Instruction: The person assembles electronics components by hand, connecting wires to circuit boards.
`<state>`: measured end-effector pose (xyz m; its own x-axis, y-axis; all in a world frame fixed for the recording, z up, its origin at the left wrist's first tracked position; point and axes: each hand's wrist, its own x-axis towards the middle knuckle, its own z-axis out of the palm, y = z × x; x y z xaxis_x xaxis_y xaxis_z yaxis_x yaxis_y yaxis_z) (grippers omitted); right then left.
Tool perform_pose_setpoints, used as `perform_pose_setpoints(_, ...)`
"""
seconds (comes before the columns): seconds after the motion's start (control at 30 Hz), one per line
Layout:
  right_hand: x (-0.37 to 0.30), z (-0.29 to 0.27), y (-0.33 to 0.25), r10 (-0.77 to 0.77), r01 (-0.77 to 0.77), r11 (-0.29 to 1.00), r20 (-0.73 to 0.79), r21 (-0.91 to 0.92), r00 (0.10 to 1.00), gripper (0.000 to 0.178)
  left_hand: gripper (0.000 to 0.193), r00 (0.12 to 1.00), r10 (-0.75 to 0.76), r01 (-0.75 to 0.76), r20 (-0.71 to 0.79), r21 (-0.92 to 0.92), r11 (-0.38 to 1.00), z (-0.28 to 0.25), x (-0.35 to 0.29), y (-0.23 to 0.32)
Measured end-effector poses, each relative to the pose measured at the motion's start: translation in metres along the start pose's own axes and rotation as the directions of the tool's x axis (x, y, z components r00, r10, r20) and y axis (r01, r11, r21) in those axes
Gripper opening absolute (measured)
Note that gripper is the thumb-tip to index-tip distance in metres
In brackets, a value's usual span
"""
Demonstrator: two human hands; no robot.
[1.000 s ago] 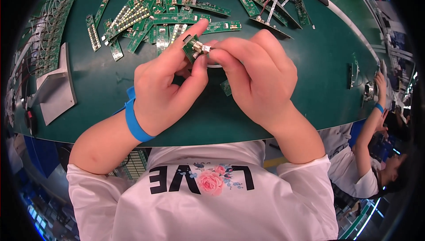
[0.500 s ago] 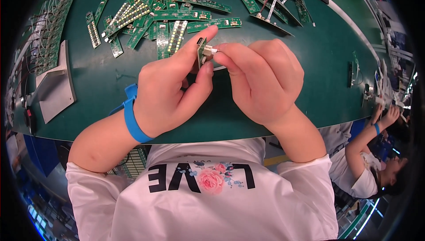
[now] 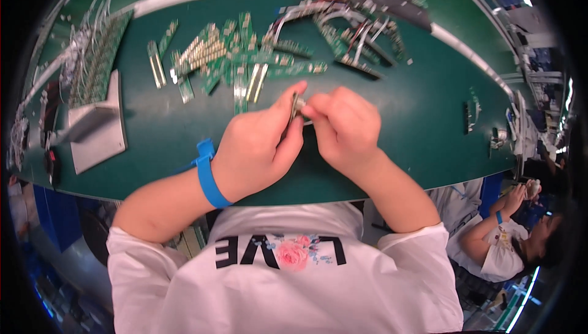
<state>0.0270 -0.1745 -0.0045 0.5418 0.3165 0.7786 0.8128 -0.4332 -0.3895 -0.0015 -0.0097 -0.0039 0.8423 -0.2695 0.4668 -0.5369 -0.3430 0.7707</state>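
Above the middle of the table, my left hand (image 3: 260, 141) grips a narrow green circuit board (image 3: 294, 105) on edge between thumb and fingers. A blue wrist strap (image 3: 209, 178) circles that wrist. My right hand (image 3: 348, 122) is closed in a pinch against a small pale plug (image 3: 301, 103) at the board's face. A bit of white wire shows beneath its fingers. Motion blur hides whether the plug is fully seated. Most of the board is covered by my left hand.
Beyond my hands lies a heap of loose circuit-board strips (image 3: 229, 58). Wired boards (image 3: 349, 37) lie to its right. At left, a metal bracket (image 3: 101, 135) stands by a wired panel (image 3: 101, 61). A small board (image 3: 470, 113) rests at right, near a co-worker (image 3: 496, 236).
The view has shifted, so the table things appear lower. My hands keep hold of the board and plug, with the right hand drawn in against the board. The co-worker's hands have moved.
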Motion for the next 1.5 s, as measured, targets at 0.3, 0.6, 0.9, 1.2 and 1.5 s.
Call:
perform_pose_setpoints(0.3, -0.034, -0.181, 0.102, 0.743, -0.723, 0.528, -0.17, -0.445, 0.648, 0.023, 0.031, 0.999, -0.028, 0.033, -0.017, 0.574, 0.818, -0.045, 0.03, -0.028)
perform_pose_setpoints(0.6, -0.041, -0.215, 0.118, 0.319, -0.49, 0.283, -0.4, -0.825, 0.859, 0.033, 0.022, 0.996, 0.03, 0.024, -0.081, 0.599, 0.8, -0.04, 0.032, -0.038)
perform_pose_setpoints(0.9, 0.004, -0.05, -0.011, 0.619, -0.882, 0.221, 0.64, 0.415, 0.456, 0.037, 0.025, 0.923, 0.351, -0.315, -0.16, 0.215, 0.925, -0.019, 0.027, -0.014)
perform_pose_setpoints(1.2, 0.022, -0.015, -0.007, 0.538, -0.713, 0.234, 0.522, 0.661, 0.662, 0.025, 0.037, 0.806, 0.579, -0.591, 0.125, 0.244, 0.769, -0.034, 0.021, -0.011)
perform_pose_setpoints(1.5, 0.014, -0.016, 0.005, 0.103, -0.104, 0.994, 0.391, -0.019, 0.915, 0.036, 0.043, 0.981, -0.186, 0.188, 0.056, -0.511, 0.839, -0.021, 0.014, -0.023)
